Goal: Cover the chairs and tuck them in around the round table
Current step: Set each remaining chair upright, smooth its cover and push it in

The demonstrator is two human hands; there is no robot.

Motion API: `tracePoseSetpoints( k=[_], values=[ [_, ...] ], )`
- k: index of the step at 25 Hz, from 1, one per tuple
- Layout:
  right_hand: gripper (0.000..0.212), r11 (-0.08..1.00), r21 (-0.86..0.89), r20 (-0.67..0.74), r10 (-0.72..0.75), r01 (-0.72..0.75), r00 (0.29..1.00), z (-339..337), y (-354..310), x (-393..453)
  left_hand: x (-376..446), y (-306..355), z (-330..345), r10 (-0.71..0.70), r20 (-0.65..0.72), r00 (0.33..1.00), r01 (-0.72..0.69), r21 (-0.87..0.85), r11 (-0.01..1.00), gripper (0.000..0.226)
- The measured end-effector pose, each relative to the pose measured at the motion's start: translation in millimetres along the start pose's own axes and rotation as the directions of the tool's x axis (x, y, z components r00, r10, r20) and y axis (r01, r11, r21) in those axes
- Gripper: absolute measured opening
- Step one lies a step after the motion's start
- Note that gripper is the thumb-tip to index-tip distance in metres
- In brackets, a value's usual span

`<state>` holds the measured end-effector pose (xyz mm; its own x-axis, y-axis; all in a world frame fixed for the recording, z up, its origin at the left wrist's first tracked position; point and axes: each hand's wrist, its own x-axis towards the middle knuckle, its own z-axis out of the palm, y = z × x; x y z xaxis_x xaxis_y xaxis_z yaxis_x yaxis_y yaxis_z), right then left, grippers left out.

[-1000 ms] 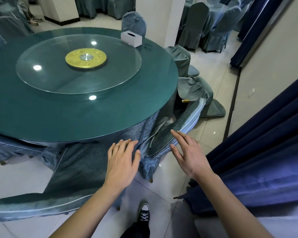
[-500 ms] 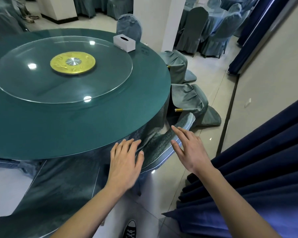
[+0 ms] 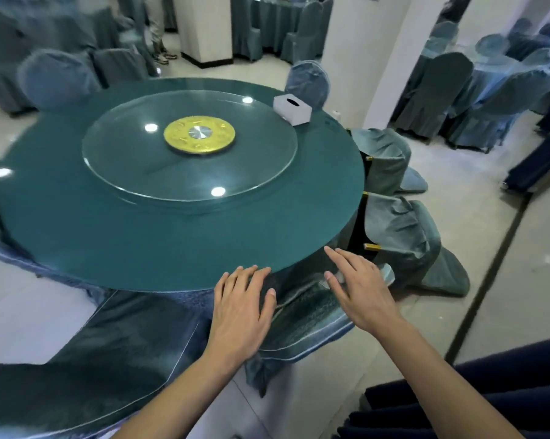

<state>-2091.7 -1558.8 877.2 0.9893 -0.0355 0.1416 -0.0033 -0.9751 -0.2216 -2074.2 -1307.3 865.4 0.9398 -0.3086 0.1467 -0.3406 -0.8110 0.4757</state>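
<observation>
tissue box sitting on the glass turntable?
No. The white tissue box sits on the green tabletop just outside the glass turntable rim.

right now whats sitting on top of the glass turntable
Only a gold disc with a silver hub sits at the centre of the glass turntable. The white tissue box stands beside it on the round table.
</observation>
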Motion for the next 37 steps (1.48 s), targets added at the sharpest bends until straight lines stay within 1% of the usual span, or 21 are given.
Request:
tracePoseSetpoints(
  k=[3, 7, 12, 15, 18, 20, 23, 25, 29, 34, 37],
  values=[
    [0.054, 0.996, 0.005, 0.023, -0.09, 0.09, 0.996, 3, 12, 27, 3, 7, 1, -0.083, -0.03, 0.996, 0.084, 0.023, 0.996, 0.041],
    [0.053, 0.985, 0.008, 0.044, -0.172, 0.172, 0.984, 8, 29, 52, 1, 16, 8, -0.18, -0.062, 0.982, 0.182, 0.036, 0.983, 0.041],
    [0.053, 0.975, 0.025, 0.083, -0.22, 0.219, 0.972, 21, 35, 68, -2, 16, 17, -0.25, -0.082, 0.965, 0.255, 0.052, 0.966, 0.051],
    [0.054, 0.967, 0.054, 0.097, -0.253, 0.249, 0.962, 30, 30, 78, 4, 5, 18, -0.287, -0.101, 0.953, 0.294, 0.061, 0.954, 0.049],
    [0.054, 0.962, 0.079, 0.113, -0.271, 0.263, 0.956, 39, 18, 95, 14, -10, 14, -0.321, -0.122, 0.939, 0.33, 0.065, 0.942, 0.056],
    [0.054, 0.958, 0.08, 0.129, -0.285, 0.276, 0.95, 44, 10, 105, 24, -19, 11, -0.333, -0.123, 0.935, 0.342, 0.059, 0.938, 0.056],
    [0.054, 0.953, 0.055, 0.15, -0.304, 0.299, 0.941, 46, 5, 123, 37, -29, 12, -0.344, -0.132, 0.93, 0.353, 0.05, 0.934, 0.049],
    [0.054, 0.954, 0.052, 0.153, -0.299, 0.294, 0.942, 45, 5, 132, 43, -34, 10, -0.35, -0.147, 0.925, 0.36, 0.041, 0.932, 0.048],
    [0.055, 0.947, 0.047, 0.131, -0.321, 0.318, 0.938, 39, 4, 149, 55, -37, 0, -0.339, -0.16, 0.927, 0.349, 0.039, 0.936, 0.051],
    [0.055, 0.946, 0.026, 0.082, -0.323, 0.322, 0.943, 30, 19, 167, 74, -32, -3, -0.311, -0.171, 0.935, 0.324, 0.053, 0.945, 0.045],
    [0.055, 0.952, 0.004, 0.068, -0.306, 0.306, 0.95, 25, 37, 174, 95, -21, -1, -0.274, -0.18, 0.945, 0.289, 0.063, 0.955, 0.051]
  ],
)
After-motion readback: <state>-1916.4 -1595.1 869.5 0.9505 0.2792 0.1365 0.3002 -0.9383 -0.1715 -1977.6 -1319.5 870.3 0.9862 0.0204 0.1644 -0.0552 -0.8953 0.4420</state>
